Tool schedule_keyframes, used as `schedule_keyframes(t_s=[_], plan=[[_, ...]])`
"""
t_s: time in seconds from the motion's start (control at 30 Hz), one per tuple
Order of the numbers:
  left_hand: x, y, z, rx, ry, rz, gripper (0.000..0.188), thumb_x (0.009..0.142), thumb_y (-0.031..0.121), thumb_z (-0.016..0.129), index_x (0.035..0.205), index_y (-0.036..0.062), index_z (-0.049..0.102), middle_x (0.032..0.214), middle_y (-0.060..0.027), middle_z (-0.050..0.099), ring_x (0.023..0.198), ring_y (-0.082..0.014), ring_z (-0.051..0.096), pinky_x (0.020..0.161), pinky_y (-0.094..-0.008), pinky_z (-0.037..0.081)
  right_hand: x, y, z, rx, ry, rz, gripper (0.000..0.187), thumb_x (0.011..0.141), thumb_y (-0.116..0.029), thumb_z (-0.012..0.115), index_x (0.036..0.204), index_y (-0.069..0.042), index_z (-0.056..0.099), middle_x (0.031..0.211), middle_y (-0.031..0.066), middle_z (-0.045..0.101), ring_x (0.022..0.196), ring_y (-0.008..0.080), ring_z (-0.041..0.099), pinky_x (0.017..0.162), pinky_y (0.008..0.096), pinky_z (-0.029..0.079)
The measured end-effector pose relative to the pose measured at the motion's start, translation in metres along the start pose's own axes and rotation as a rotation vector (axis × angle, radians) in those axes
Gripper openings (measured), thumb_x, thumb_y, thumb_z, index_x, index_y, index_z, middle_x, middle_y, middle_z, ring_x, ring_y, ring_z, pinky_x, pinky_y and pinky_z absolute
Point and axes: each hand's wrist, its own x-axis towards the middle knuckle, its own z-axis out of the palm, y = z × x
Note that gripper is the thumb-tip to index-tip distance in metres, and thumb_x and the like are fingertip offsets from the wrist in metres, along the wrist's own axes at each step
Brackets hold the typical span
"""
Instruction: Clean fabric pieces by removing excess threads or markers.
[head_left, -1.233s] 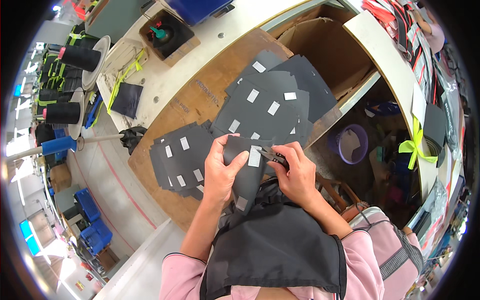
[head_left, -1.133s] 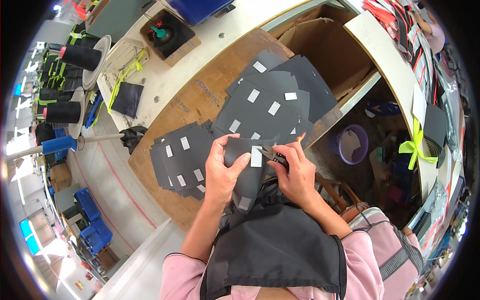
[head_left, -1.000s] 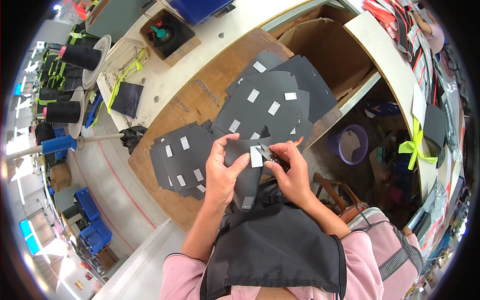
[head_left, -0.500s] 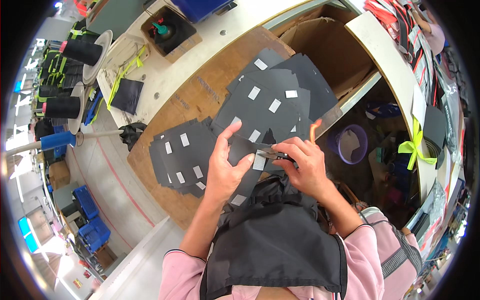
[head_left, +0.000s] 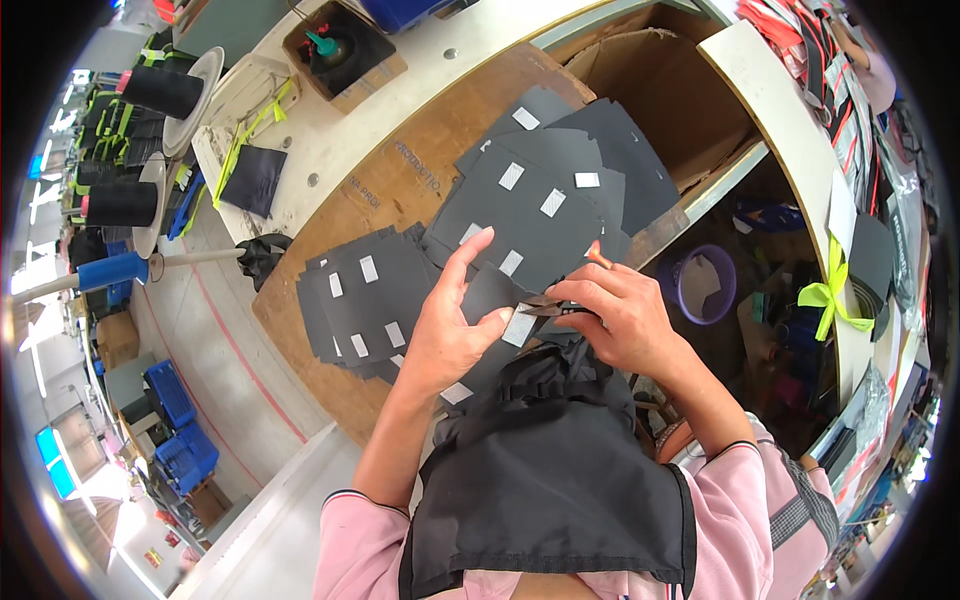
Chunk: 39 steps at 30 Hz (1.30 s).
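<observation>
My left hand point(head_left: 450, 330) pinches the edge of a black flat fabric piece point(head_left: 491, 289) between thumb and fingers. A small whitish patch point(head_left: 518, 327) on that piece lies at the thumb tip. My right hand point(head_left: 630, 318) grips small dark thread snips point(head_left: 541, 307), their blades at the patch's upper edge. An orange-red tip point(head_left: 597, 254) sticks up by my right fingers; what it belongs to is hidden. Beyond my hands lies a spread pile of black pieces point(head_left: 545, 235) with white patches, and left of my left hand a second such pile point(head_left: 350, 300).
Both piles rest on a brown wooden board point(head_left: 400, 165). A cardboard box point(head_left: 650, 100) stands at the far right, a purple bin point(head_left: 700, 285) below it. Black thread cones point(head_left: 160, 92) stand at the left. An open box with a green-topped bottle point(head_left: 322, 42) sits at the back.
My right hand and the snips have turned slightly, and the orange-red tip has swung left. The held piece has tilted a little. The view has shifted slightly.
</observation>
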Motion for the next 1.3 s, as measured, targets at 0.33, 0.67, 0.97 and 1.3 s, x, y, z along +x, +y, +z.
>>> schedule_keyframes(t_s=[0.33,0.67,0.97,1.3], plan=[[0.002,0.006,0.000,0.111,-0.033,0.012,0.069,0.074,-0.002,0.056,0.139,0.0048,0.032,0.137,-0.0143,0.040,0.132,-0.0238,0.032,0.111,-0.0405,0.017,-0.004,0.006,0.000,0.010,-0.017,-0.019,0.032,0.064,-0.011,0.075,0.094,-0.010,0.062,0.083,0.0018,0.061,0.065,0.0217,0.057,0.057,0.0316,0.044],[-0.001,0.004,-0.001,0.185,-0.050,0.043,0.066,0.075,-0.003,0.055,0.137,0.0075,0.036,0.134,-0.0106,0.044,0.121,-0.0187,0.044,0.106,-0.0347,0.027,-0.005,0.013,-0.005,0.100,-0.101,-0.088,0.029,0.065,-0.011,0.074,0.091,-0.011,0.061,0.077,-0.0001,0.059,0.065,0.0205,0.058,0.058,0.0320,0.044],[-0.003,0.008,-0.007,0.071,-0.120,-0.138,0.032,0.081,-0.001,0.054,0.111,0.0055,0.064,0.106,-0.0055,0.063,0.098,-0.0119,0.055,0.091,-0.0261,0.040,-0.011,-0.002,-0.001,0.024,-0.017,0.106,0.033,0.065,-0.006,0.074,0.095,-0.009,0.062,0.081,0.0044,0.060,0.061,0.0226,0.055,0.054,0.0314,0.045],[-0.004,0.008,-0.002,0.251,-0.082,0.005,0.044,0.073,0.000,0.061,0.115,0.0092,0.062,0.094,-0.0078,0.057,0.086,-0.0162,0.055,0.080,-0.0271,0.042,-0.008,-0.004,-0.001,0.055,0.003,0.107,0.033,0.063,-0.005,0.075,0.093,-0.008,0.061,0.082,0.0052,0.059,0.063,0.0231,0.056,0.055,0.0316,0.046]])
